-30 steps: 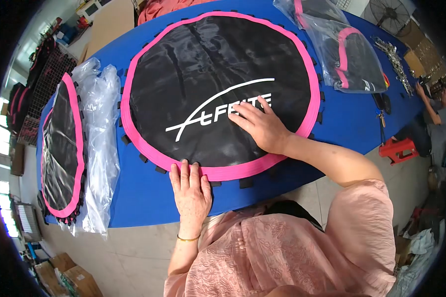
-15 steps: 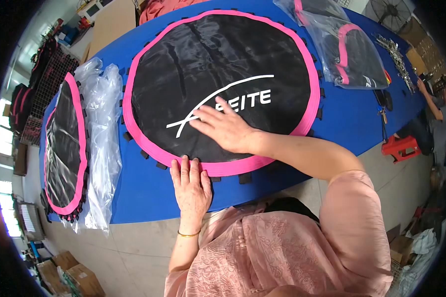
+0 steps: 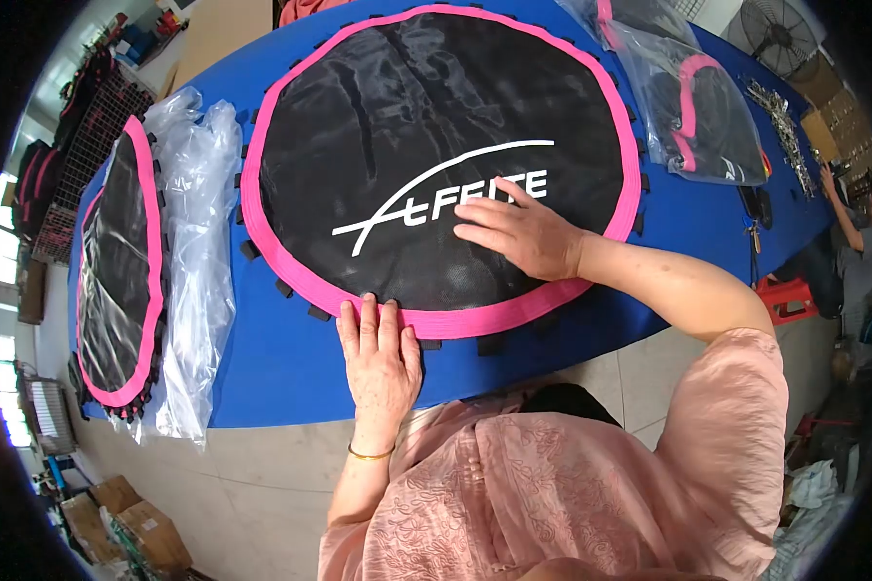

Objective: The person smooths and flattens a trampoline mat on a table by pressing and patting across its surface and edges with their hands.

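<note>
A round black trampoline mat with a pink border and black loops around its edge lies flat on the blue table. White lettering and a curved white line are printed on it. My left hand rests with fingers stretched over the pink border at the near edge. Over the mat, my right hand is spread beside the lettering and covers part of it; its fingers hold nothing. Whether the right palm touches the surface I cannot tell.
Left of the mat lie clear plastic bags and a folded black-and-pink mat. A bagged mat sits at the right, near a pile of metal pieces. Beyond the table are a red stool, a fan and another person.
My right hand has moved right across the mat, uncovering more of the lettering on the left. The left hand stays on the border. The view has shifted slightly.
</note>
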A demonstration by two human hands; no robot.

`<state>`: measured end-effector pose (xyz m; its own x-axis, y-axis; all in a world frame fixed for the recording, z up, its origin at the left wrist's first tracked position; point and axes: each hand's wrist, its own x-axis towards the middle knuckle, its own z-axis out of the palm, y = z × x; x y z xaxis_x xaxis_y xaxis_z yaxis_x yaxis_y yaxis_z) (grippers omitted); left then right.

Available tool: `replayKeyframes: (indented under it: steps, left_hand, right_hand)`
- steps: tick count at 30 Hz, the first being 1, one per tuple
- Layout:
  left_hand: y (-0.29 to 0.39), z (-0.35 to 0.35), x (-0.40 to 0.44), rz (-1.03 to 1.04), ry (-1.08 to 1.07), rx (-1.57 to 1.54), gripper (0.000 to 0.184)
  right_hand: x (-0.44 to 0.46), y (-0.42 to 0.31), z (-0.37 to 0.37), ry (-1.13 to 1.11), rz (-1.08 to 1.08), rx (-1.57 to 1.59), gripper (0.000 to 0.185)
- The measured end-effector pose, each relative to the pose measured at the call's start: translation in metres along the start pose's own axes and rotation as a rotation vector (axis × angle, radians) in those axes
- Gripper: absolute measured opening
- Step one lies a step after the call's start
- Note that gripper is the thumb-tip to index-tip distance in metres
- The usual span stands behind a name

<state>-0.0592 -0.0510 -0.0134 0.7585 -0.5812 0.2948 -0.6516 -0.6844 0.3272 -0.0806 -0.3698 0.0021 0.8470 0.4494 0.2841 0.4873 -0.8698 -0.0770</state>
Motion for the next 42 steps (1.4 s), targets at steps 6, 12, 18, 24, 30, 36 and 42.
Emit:
replayKeyframes:
  steps: [6, 12, 18, 24, 30, 36, 42]
  left_hand:
    - [0.000, -0.001, 0.001, 0.010, -0.007, 0.014, 0.042]
    - [0.000, 0.001, 0.000, 0.003, -0.001, 0.028, 0.042]
    - [-0.001, 0.002, 0.000, 0.021, 0.024, 0.027, 0.047]
    - [0.001, -0.001, -0.001, -0.002, 0.055, -0.009, 0.051]
    - [0.000, 0.000, -0.001, -0.003, 0.057, -0.009, 0.048]
    - [0.002, -0.002, 0.001, 0.000, 0.037, -0.013, 0.047]
    - [0.000, -0.001, 0.000, 0.001, 0.042, -0.012, 0.048]
  right_hand:
    - [0.031, -0.023, 0.017, 0.050, -0.230, 0.057, 0.053]
    - [0.090, -0.057, 0.054, 0.105, -0.155, 0.157, 0.060]
    - [0.155, -0.075, 0.097, 0.221, -0.099, 0.083, 0.061]
    - [0.162, -0.082, 0.086, 0.071, -0.030, 0.027, 0.064]
    - [0.109, -0.040, 0.069, 0.122, 0.051, -0.055, 0.057]
    - [0.089, 0.049, 0.046, 0.142, 0.337, -0.183, 0.067]
    - [0.093, 0.111, 0.051, 0.176, 0.502, -0.215, 0.068]
